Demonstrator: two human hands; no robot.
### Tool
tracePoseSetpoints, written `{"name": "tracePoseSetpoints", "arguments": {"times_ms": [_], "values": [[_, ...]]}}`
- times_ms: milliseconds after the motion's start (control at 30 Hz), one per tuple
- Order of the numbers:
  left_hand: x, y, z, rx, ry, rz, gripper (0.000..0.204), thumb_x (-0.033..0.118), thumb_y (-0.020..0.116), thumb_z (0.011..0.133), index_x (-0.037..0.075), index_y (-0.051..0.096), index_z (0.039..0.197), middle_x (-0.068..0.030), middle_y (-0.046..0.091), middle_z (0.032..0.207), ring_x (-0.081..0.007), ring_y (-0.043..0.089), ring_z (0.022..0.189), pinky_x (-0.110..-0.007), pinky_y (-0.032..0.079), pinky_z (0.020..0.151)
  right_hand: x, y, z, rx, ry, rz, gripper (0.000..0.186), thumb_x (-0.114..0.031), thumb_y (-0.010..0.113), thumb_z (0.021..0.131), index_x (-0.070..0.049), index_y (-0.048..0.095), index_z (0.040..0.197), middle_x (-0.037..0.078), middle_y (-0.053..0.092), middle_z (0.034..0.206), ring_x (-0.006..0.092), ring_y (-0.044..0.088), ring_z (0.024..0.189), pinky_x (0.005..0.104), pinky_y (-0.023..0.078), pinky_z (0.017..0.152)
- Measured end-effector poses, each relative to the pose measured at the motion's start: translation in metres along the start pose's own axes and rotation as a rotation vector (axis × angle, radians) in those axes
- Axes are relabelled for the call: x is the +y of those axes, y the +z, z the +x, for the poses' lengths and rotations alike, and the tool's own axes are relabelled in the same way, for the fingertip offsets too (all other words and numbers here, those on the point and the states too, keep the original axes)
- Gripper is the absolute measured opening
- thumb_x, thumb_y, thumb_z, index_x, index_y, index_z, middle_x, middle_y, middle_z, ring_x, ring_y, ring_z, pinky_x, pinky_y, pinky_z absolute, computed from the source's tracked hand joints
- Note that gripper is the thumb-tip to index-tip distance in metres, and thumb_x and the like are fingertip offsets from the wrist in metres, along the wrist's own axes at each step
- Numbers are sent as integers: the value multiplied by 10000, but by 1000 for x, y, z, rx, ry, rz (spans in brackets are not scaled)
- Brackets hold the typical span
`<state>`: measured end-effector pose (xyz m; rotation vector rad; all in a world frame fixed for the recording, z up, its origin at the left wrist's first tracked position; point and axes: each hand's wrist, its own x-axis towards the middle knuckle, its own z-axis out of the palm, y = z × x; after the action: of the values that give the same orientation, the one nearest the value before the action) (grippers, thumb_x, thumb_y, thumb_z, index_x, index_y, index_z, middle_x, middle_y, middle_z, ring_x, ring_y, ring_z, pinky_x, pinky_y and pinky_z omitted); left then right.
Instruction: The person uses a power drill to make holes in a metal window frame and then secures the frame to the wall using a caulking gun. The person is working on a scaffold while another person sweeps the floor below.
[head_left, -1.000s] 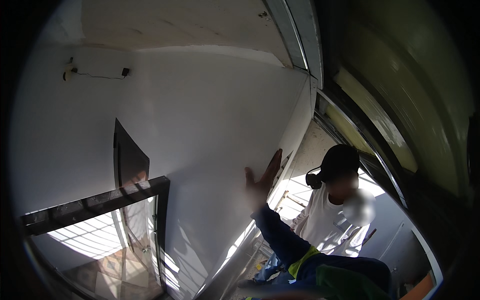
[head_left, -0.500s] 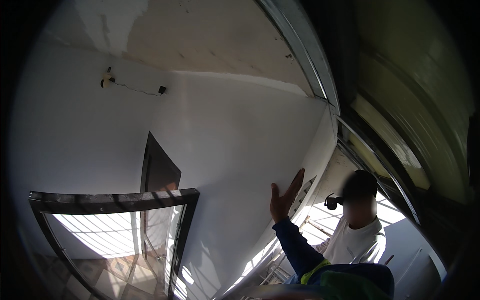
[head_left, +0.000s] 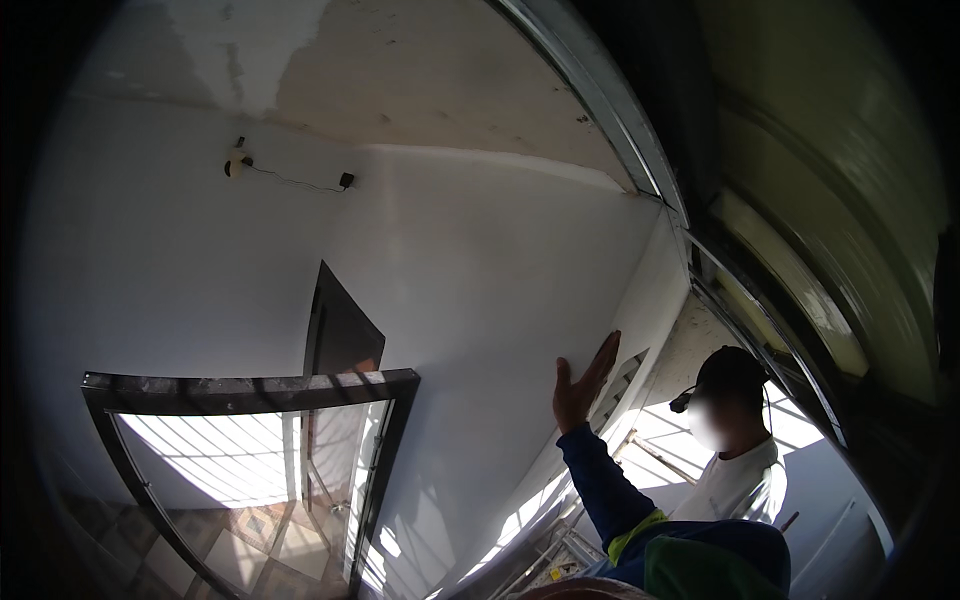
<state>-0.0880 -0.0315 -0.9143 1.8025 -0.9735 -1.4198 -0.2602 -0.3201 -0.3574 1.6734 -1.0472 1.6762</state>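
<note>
My right hand (head_left: 590, 382) is raised at the lower right, in front of the white wall (head_left: 470, 290). Its thumb stands apart from the outstretched fingers, and I see nothing in its grasp. The raised arm wears a dark blue sleeve (head_left: 603, 485) with a yellow-green band and a green section. In the picture the hand overlaps the edge of a slatted opening (head_left: 620, 385); whether it touches anything there I cannot tell. My left hand is out of the picture.
Beyond my arm stands a person in a white shirt (head_left: 735, 485) and dark cap. A dark-framed opening (head_left: 250, 395) with tiled floor (head_left: 245, 545) lies lower left. A metal beam (head_left: 600, 85) and curved translucent panels (head_left: 800, 260) run overhead. A small wall fixture (head_left: 236, 163) trails a cable.
The view has shifted slightly, so the wall and door frame sit farther right. The person in white has turned their head to the left. My right hand stays raised with the fingers extended.
</note>
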Motion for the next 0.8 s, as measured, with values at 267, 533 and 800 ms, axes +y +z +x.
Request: {"name": "tracePoseSetpoints", "arguments": {"times_ms": [267, 533, 800], "values": [[432, -206, -70, 233, 1219, -616, 176, 182, 657, 1016, 18, 683, 1074, -48, 727, 1035, -103, 655, 913, -271, 510, 854, -1, -1, 1, -8, 23, -11, 976, -457, 661, 957, -116, 78, 1662, 208, 147, 1695, 439, 169, 1555, 633, 240, 1219], [722, -365, -264, 783, 1937, -298, 425, 371, 753, 943, 4, 739, 1158, -139, 753, 1020, -246, 708, 944, -353, 558, 823, -10, -5, 1, -38, 85, 27, 980, -229, 701, 920, -88, 76, 1662, 184, 121, 1714, 390, 130, 1581, 562, 169, 1258], [742, -377, -270, 798, 1834, -301, 423, 335, 713, 995, -75, 769, 906, -133, 754, 787, -164, 724, 781, -302, 572, 736, -9, -4, 3, -27, 71, -25, 1009, -371, 717, 928, -144, 66, 1665, 194, 141, 1699, 447, 187, 1548, 646, 261, 1212]]}}
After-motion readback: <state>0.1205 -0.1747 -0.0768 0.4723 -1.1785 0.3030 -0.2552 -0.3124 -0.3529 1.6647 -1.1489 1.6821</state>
